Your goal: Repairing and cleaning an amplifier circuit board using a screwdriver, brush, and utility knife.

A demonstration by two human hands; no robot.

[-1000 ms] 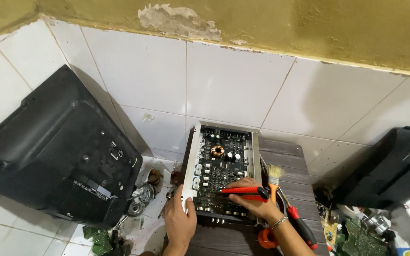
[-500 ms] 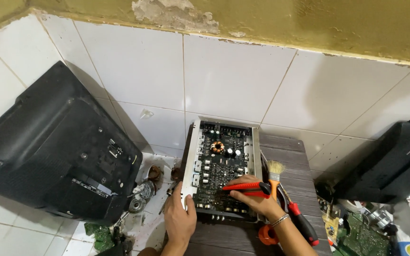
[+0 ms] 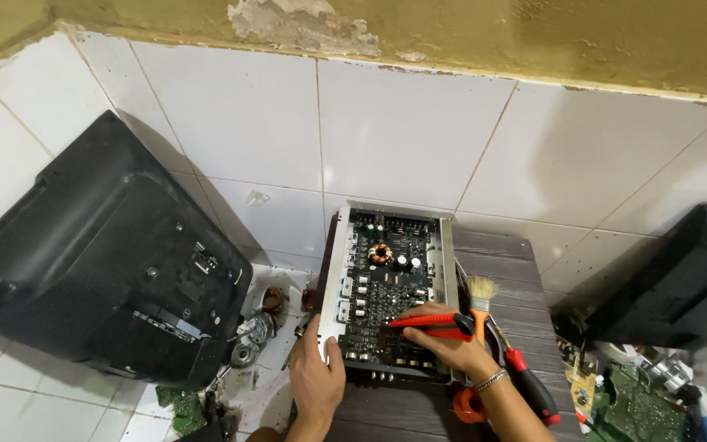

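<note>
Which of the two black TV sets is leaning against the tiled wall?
The left TV, back facing out, tilted against the white tiles. The right TV sits at the frame's edge; whether it leans cannot be told.

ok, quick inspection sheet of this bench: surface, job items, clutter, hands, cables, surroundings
Surface: dark wooden slat table, against the tiled wall.
Job's things: opened amplifier chassis with circuit board exposed; red utility knife over the board.
Clutter: paintbrush, red-handled pliers, loose green boards, metal parts.
Grippers: left hand grips the chassis edge; right hand holds the knife.
Cables: nothing seen.
Surroundings: white tiles, peeling paint above; black TV back cover leaning on the left, black casing on the right.
</note>
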